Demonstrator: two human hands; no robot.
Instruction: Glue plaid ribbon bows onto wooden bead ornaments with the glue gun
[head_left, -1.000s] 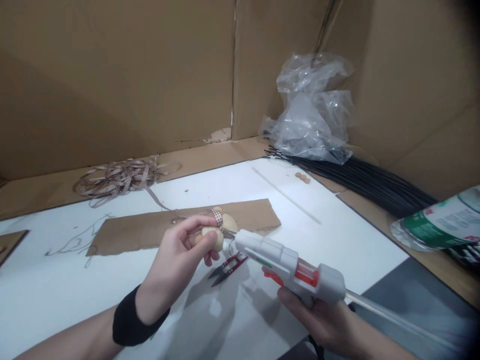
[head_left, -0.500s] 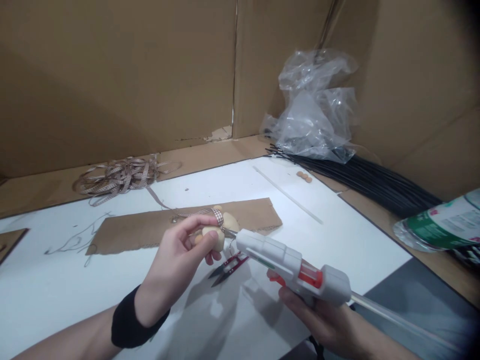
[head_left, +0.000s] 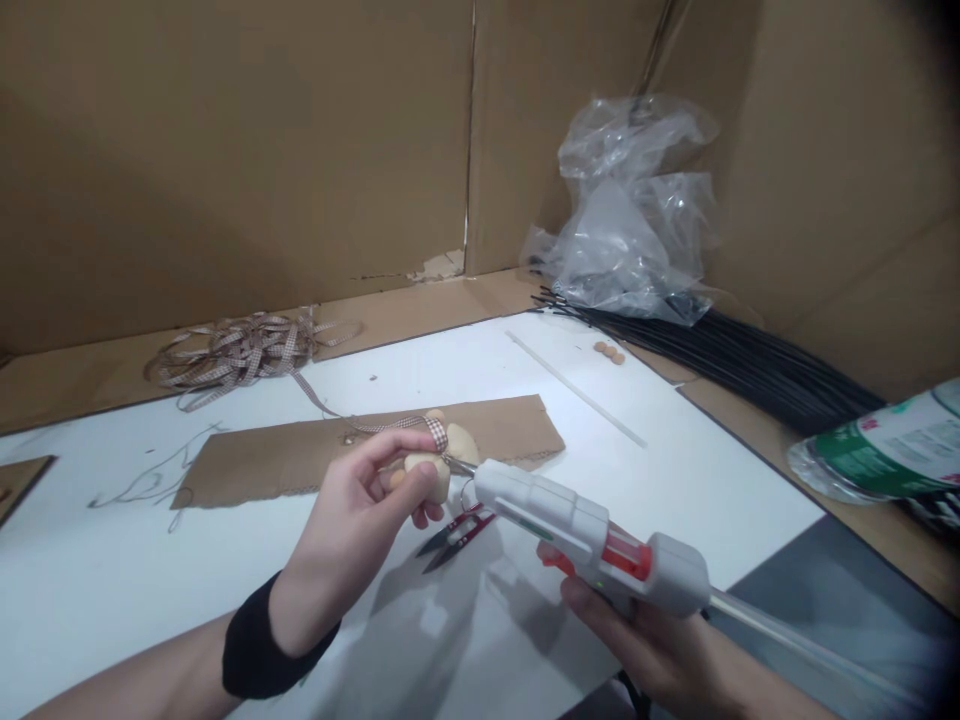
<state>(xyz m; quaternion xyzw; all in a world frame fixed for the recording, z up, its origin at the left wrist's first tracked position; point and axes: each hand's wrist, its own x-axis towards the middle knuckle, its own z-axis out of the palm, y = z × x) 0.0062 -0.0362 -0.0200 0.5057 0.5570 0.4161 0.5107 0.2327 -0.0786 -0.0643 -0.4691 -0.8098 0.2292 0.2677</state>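
Note:
Between the thumb and fingers of my left hand (head_left: 375,485) is a small cream-coloured figure (head_left: 427,478), its full shape partly covered by the fingers. A brown checked ribbon (head_left: 436,432) lies against it at the fingertips. My right hand (head_left: 630,630) grips a grey hot glue gun (head_left: 555,505) with a red trigger and a clear glue stick out of its back. The gun's nozzle is at the figure, by the ribbon. Red-handled thread snips (head_left: 454,540) lie on the white table (head_left: 360,640) just below. A brown cardboard strip (head_left: 262,465) is behind my left hand.
A heap of checked ribbon (head_left: 247,350) lies at the back left. A loose glue stick (head_left: 577,390) and small tan discs (head_left: 609,352) are to the right. Black rods (head_left: 750,360), a clear plastic bag (head_left: 630,220) and a green-labelled package (head_left: 877,445) line the right edge.
The glue gun's body has shifted very slightly right and down with my right hand. My left hand and the cream figure stay in place.

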